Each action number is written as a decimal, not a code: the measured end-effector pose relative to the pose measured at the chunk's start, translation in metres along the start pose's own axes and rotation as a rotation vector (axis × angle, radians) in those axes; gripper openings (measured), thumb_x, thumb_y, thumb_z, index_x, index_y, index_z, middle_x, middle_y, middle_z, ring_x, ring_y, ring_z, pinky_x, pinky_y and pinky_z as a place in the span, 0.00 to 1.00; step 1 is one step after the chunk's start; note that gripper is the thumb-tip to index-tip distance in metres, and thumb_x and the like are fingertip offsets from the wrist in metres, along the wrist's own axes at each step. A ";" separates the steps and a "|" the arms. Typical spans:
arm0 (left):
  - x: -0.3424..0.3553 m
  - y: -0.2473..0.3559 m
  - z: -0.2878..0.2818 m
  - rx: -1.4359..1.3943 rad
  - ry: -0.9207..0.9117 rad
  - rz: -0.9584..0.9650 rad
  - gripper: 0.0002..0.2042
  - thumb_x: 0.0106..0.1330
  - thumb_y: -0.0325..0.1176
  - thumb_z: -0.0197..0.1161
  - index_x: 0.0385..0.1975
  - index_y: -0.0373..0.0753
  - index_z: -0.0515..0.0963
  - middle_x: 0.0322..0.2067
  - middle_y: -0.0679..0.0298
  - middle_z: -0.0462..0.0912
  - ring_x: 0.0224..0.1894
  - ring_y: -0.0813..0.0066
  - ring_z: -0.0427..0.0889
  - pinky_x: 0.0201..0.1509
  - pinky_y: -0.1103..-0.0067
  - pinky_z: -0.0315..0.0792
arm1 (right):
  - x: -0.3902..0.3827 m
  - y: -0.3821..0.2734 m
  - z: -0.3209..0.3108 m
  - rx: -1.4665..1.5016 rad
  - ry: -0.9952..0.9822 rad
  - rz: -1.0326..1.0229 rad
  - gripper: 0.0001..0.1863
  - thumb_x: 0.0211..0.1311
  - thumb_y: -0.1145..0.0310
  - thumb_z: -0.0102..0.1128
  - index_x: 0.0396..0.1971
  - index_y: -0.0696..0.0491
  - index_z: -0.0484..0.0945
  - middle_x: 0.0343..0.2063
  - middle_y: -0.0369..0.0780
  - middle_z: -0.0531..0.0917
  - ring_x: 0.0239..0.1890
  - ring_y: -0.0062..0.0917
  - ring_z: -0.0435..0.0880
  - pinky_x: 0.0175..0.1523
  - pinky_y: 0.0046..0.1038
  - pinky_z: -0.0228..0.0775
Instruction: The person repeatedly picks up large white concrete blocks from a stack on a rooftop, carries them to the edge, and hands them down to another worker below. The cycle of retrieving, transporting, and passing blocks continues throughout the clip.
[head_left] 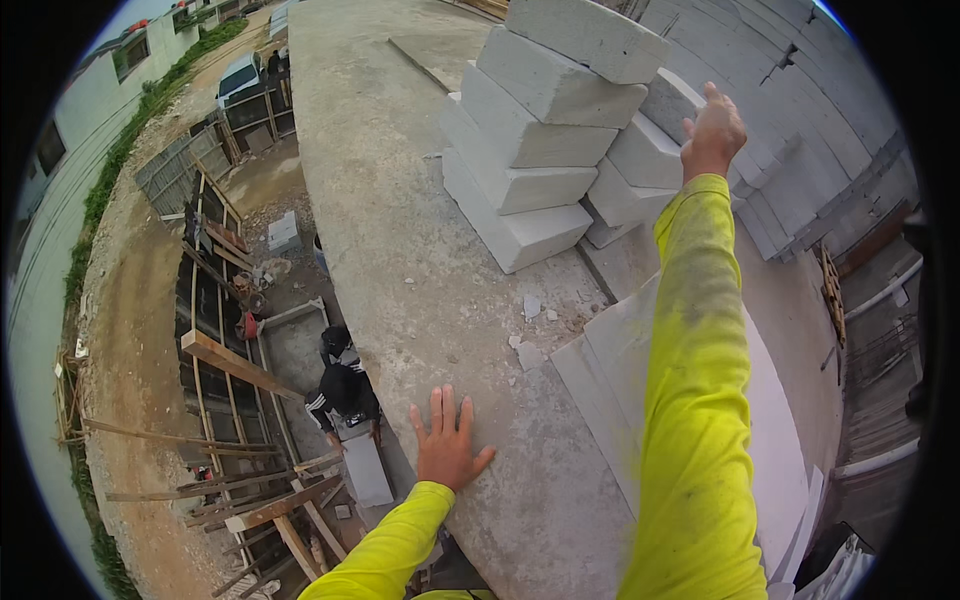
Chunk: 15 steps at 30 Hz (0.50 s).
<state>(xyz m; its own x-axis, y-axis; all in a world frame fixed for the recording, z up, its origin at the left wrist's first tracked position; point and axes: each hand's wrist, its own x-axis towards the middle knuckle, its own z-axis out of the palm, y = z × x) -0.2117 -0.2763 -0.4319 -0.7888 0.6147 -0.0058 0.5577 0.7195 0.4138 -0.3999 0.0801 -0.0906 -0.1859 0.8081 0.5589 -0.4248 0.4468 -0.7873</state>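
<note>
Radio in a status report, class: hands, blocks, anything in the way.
Left hand open, palm down on concrete slab. Right hand raised by stacked pale blocks, contact unclear. Loose fragments on slab near blocks.

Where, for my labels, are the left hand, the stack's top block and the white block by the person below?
Left hand (448, 448): head view, on its back.
Top block (590, 38): head view, on its facing side.
Lower white block (368, 473): head view, on its upper face.

The front stack (550, 145) at one o'clock held five concrete blocks (587, 40); one left hand (446, 447) was at six, one right hand (714, 133) at two
</note>
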 end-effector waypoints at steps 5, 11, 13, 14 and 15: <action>-0.028 -0.017 0.007 -0.283 0.291 0.081 0.37 0.57 0.47 0.66 0.65 0.37 0.64 0.69 0.49 0.58 0.74 0.50 0.50 0.75 0.51 0.43 | -0.257 -0.102 -0.049 0.488 -0.741 -0.043 0.24 0.70 0.69 0.47 0.60 0.70 0.65 0.56 0.61 0.73 0.51 0.47 0.81 0.55 0.39 0.77; -0.259 -0.100 0.053 -0.559 0.448 -0.274 0.30 0.56 0.34 0.65 0.60 0.34 0.69 0.62 0.49 0.68 0.66 0.48 0.65 0.68 0.55 0.60 | -0.593 -0.089 -0.188 0.198 -1.236 1.026 0.30 0.67 0.68 0.60 0.65 0.65 0.64 0.58 0.51 0.75 0.55 0.32 0.80 0.59 0.29 0.71; -0.361 -0.133 0.074 -0.529 0.309 -0.658 0.32 0.59 0.31 0.62 0.65 0.32 0.63 0.62 0.45 0.68 0.64 0.45 0.67 0.67 0.64 0.63 | -0.662 -0.069 -0.225 -0.148 -1.257 1.445 0.37 0.67 0.60 0.62 0.68 0.63 0.58 0.61 0.53 0.72 0.56 0.35 0.79 0.61 0.34 0.71; -0.406 -0.148 0.081 -0.491 0.266 -0.818 0.31 0.61 0.31 0.61 0.65 0.30 0.62 0.62 0.44 0.68 0.63 0.44 0.67 0.67 0.64 0.63 | -0.682 -0.055 -0.242 -0.176 -1.345 1.405 0.40 0.66 0.58 0.63 0.69 0.63 0.55 0.62 0.54 0.70 0.58 0.36 0.77 0.61 0.34 0.70; -0.445 -0.163 0.086 -0.560 0.238 -0.949 0.31 0.61 0.31 0.60 0.65 0.29 0.61 0.60 0.43 0.69 0.61 0.46 0.70 0.64 0.63 0.66 | -0.700 -0.040 -0.255 -0.294 -1.415 1.386 0.43 0.65 0.56 0.64 0.70 0.63 0.53 0.64 0.54 0.68 0.59 0.37 0.76 0.62 0.34 0.69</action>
<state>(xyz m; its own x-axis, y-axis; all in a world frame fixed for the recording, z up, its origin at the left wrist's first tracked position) 0.0704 -0.6390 -0.5754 -0.8945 -0.2243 -0.3867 -0.4414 0.5795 0.6850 -0.0266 -0.4054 -0.5166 -0.6988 -0.1575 -0.6978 0.6989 0.0576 -0.7129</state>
